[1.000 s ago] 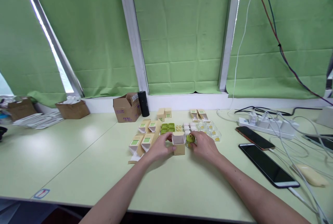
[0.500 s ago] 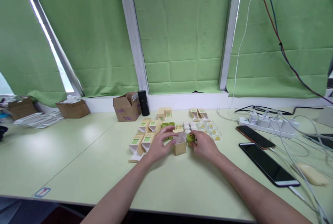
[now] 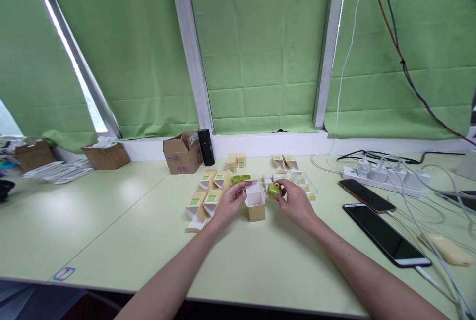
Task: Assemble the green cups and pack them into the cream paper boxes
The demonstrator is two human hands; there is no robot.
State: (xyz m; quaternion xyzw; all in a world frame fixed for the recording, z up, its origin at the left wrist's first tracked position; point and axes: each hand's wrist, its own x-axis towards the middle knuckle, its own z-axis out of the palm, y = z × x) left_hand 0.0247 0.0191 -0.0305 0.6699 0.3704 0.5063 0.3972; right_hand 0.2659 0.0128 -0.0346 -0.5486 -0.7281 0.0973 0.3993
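Observation:
A small tan cardboard box (image 3: 257,212) with a white inside stands on the table, its lid raised. My left hand (image 3: 227,207) is at the box's left side, fingers and thumb closed on the raised flap. Just right of the box, my right hand (image 3: 296,204) pinches a small, rounded, glossy green object (image 3: 274,189) with a loop on top; its kind is unclear. Behind the box lie similar green pieces (image 3: 241,179) and white blocks (image 3: 267,178), partly hidden. Several open tan boxes with green labels (image 3: 211,200) stand left of my left hand.
Clear plastic holders with yellow centres (image 3: 308,189) lie behind my right hand. Further right are two phones (image 3: 386,234), a power strip (image 3: 383,181) and loose cables. A brown carton (image 3: 182,154) and black cylinder (image 3: 206,147) stand at the back.
My right hand has lifted the green object slightly and tilted it, beside the box opening. My left fingers have moved onto the box flap, which now stands more upright and open.

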